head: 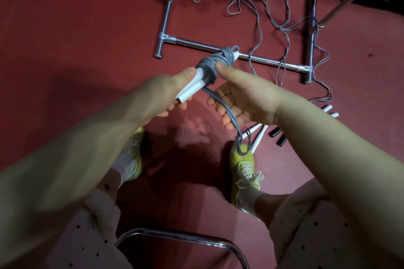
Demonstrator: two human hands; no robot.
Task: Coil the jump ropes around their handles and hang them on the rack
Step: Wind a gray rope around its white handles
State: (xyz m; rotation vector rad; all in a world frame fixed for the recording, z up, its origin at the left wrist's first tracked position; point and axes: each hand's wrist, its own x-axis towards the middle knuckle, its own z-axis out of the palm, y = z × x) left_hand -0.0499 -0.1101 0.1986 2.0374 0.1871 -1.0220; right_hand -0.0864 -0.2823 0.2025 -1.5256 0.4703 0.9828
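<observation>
I observe the left hand (175,87) gripping the paired white handles (192,87), thumb on top and fingers curled beneath. The grey coil (213,64) is wound round the far end of the handles, whose long axis runs from the left hand up and away toward the rack base (218,47) on the floor. The right hand (238,98) lies just right of the coil, palm up and fingers relaxed, thumb tip touching the wraps. The loose rope tail (227,113) leaves the coil, crosses that open palm and hangs toward the right shoe (244,166). I judge the right hand nearer the tail, so the next wrap falls to it. Unwound ropes (258,2) lie inside the rack base.
</observation>
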